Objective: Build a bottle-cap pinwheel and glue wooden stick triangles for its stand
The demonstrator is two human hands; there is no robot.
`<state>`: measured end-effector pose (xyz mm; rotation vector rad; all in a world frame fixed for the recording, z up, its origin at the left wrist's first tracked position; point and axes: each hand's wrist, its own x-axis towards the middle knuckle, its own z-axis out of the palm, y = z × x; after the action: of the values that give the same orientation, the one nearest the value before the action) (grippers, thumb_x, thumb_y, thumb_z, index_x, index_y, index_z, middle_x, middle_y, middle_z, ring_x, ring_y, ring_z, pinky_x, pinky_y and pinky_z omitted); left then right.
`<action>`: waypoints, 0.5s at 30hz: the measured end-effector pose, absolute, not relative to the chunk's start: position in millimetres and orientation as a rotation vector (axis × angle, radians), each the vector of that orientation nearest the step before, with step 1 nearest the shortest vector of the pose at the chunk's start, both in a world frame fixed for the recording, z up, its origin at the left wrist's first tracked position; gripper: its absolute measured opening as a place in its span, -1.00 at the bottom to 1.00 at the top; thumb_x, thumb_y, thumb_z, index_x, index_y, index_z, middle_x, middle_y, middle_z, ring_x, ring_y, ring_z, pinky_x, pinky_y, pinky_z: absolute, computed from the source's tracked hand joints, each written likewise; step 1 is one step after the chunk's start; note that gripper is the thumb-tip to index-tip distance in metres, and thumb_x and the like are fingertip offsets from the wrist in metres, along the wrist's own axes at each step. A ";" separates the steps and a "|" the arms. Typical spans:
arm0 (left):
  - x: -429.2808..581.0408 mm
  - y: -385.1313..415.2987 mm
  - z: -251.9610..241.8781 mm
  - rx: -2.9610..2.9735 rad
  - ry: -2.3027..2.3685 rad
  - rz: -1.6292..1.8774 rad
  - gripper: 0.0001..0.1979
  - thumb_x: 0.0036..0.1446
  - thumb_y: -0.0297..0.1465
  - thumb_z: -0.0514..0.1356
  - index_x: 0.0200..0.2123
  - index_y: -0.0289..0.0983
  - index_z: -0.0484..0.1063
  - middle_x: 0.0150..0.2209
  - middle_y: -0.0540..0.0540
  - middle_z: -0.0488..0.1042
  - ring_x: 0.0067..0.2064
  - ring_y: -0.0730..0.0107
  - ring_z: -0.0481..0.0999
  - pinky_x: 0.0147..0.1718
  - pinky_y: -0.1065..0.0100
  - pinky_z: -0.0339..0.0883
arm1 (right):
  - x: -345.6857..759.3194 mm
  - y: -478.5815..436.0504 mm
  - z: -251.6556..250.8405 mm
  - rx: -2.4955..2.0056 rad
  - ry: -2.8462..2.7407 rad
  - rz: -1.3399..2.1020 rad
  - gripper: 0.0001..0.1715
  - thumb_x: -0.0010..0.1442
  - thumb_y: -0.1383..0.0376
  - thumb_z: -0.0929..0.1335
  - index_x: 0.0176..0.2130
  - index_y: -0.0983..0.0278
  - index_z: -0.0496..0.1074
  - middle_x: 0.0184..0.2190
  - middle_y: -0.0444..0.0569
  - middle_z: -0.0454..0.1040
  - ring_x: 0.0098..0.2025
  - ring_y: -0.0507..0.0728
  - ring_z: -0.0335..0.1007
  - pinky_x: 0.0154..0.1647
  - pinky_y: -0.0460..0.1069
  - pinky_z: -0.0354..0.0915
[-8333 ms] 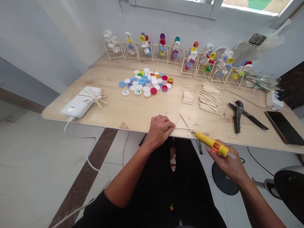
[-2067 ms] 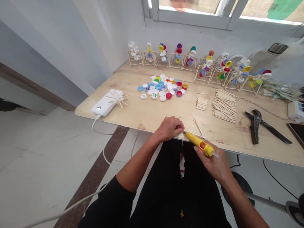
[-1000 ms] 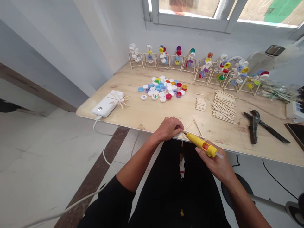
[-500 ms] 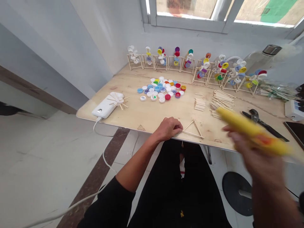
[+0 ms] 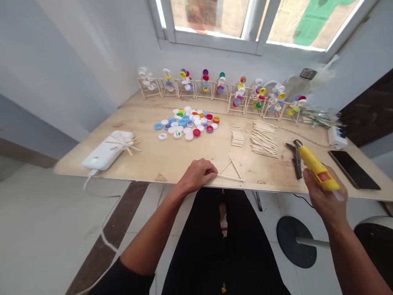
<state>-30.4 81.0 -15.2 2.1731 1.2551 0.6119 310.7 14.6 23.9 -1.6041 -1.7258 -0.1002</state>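
At the front edge of the table, my left hand [image 5: 198, 174] is closed, its fingertips pinching the left corner of a flat triangle of thin wooden sticks [image 5: 231, 178]. My right hand [image 5: 330, 200] grips a yellow hot glue gun [image 5: 316, 166] at the right. The gun's nozzle points forward, beside black-handled pliers [image 5: 297, 163] lying on the table. Between the hands lie a short stack of cut sticks [image 5: 237, 138] and a larger pile of long sticks [image 5: 264, 139].
Colourful bottle caps [image 5: 184, 123] lie heaped mid-table. Along the wall stand several stick frames [image 5: 204, 88] bearing caps. A white power bank [image 5: 107, 149] with loose sticks on it sits left. A phone [image 5: 354, 170], a white socket block [image 5: 337, 137] and a bottle [image 5: 302, 84] are right.
My right hand has brought the glue gun from above the table's front edge to beside the pliers. My left hand stays at the triangle's corner. The whole view has shifted rightward.
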 end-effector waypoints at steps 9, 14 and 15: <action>-28.1 78.8 -11.0 2.120 1.249 0.610 -0.87 0.02 -0.41 0.14 -0.46 -0.22 0.50 -0.41 -0.04 0.52 -0.28 0.34 0.44 -0.27 0.35 0.30 | 397.7 42.3 -9.2 -1.751 -2.004 -0.591 -0.64 0.20 0.13 0.21 -0.13 0.31 0.35 -0.25 0.16 0.46 -0.21 0.27 0.35 -0.20 0.12 0.25; -27.9 78.7 -11.2 2.124 1.254 0.605 -0.86 0.02 -0.41 0.14 -0.45 -0.22 0.51 -0.43 -0.03 0.50 -0.30 0.35 0.43 -0.27 0.35 0.30 | 419.0 50.4 -16.0 -1.747 -2.232 -0.628 -0.62 0.18 0.20 0.17 -0.10 0.33 0.35 -0.16 0.21 0.45 -0.17 0.29 0.33 -0.21 0.14 0.20; -27.8 78.5 -11.6 2.126 1.257 0.608 -0.87 0.02 -0.42 0.14 -0.45 -0.22 0.51 -0.43 -0.03 0.50 -0.30 0.36 0.43 -0.27 0.36 0.30 | 422.1 51.3 -16.6 -1.757 -2.248 -0.629 -0.62 0.19 0.19 0.17 -0.10 0.32 0.36 -0.16 0.23 0.45 -0.16 0.29 0.32 -0.21 0.14 0.19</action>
<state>-27.8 78.5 -11.6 2.1256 1.2567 0.6080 422.1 51.3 -16.6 -1.7575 -2.2481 -0.6290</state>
